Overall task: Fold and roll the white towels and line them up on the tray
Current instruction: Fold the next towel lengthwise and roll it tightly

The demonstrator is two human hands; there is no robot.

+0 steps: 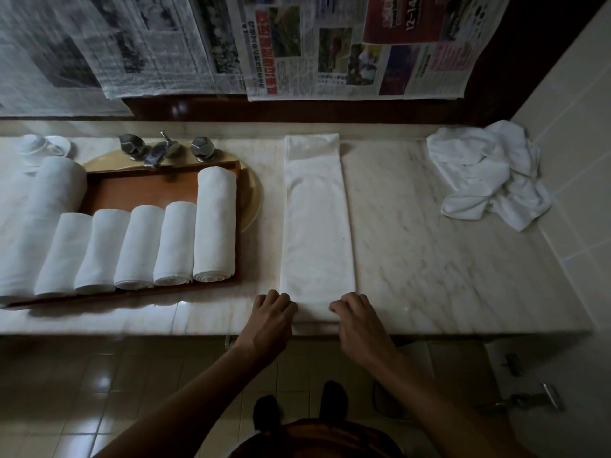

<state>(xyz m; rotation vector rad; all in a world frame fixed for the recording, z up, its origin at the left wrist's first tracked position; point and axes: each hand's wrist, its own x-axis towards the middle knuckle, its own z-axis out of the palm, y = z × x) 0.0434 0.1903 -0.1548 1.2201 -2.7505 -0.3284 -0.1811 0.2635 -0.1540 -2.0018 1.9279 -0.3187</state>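
Observation:
A white towel (315,223) lies folded into a long narrow strip on the marble counter, running from the back wall to the front edge. My left hand (269,320) and my right hand (358,320) sit at its near end, fingers curled over the two near corners. To the left, a brown tray (142,190) holds several rolled white towels (215,226) lined up side by side. A heap of loose white towels (489,173) lies at the back right corner.
The tray rests over a basin below a metal tap with two handles (162,150). A white cup and saucer (39,147) stand at the back left. Newspaper sheets (347,47) hang on the wall. A tiled wall (578,143) bounds the counter on the right.

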